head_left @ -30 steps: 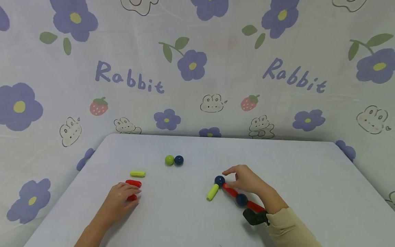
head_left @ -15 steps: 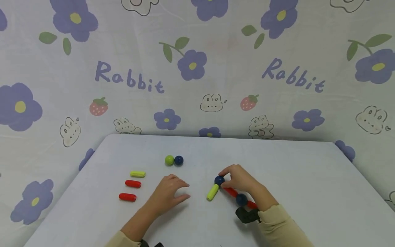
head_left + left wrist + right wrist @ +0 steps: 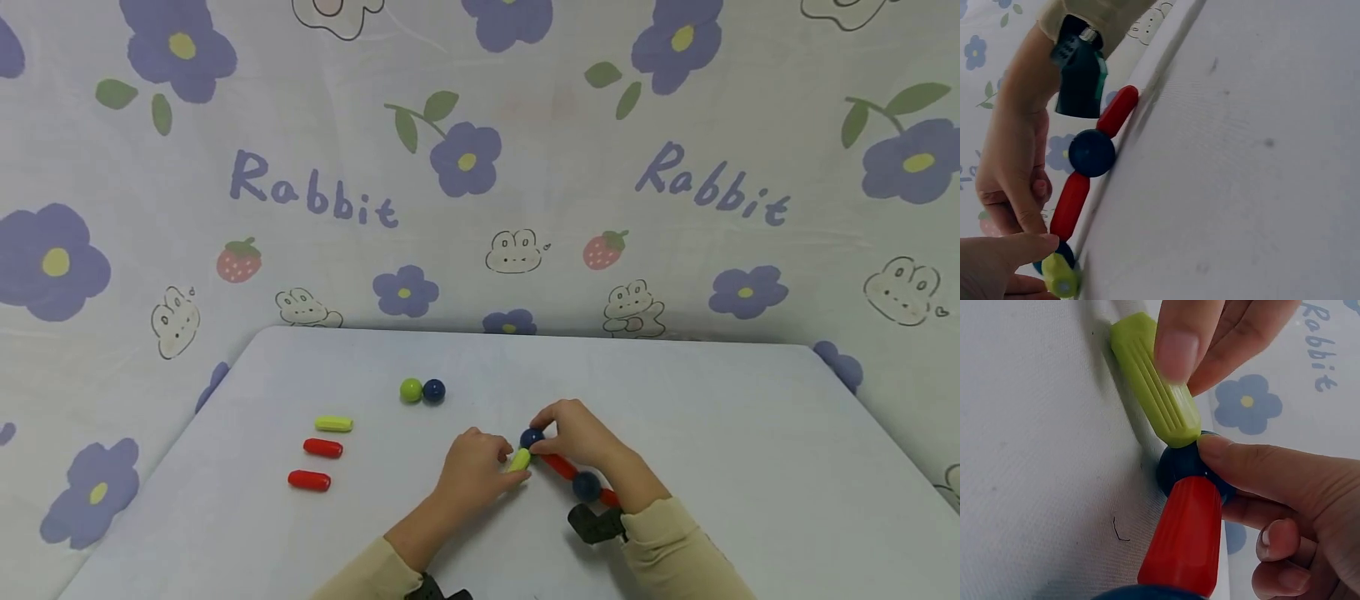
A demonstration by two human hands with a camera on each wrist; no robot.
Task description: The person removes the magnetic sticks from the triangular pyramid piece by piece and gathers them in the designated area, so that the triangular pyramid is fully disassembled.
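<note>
My right hand (image 3: 583, 435) pinches the dark blue ball (image 3: 531, 439) at the upper end of a chain. From that ball a red rod (image 3: 1185, 534) leads to a second dark blue ball (image 3: 1092, 153), with another red rod (image 3: 1118, 110) beyond it. A ribbed yellow-green rod (image 3: 1154, 381) meets the pinched ball on its other side. My left hand (image 3: 471, 473) has thumb and fingers on either side of this yellow-green rod, gripping it. Part of the far red rod is hidden behind the right wrist in the head view.
On the left of the white table (image 3: 420, 550) lie a yellow-green rod (image 3: 333, 424) and two red rods (image 3: 322, 448). Farther back, a green ball (image 3: 410, 390) and a dark blue ball (image 3: 433, 392) sit side by side. A patterned cloth hangs behind.
My left hand has left the red rods, crossed rightward and taken hold of the yellow-green rod on the chain. My right hand has moved slightly left and closed on the end ball.
</note>
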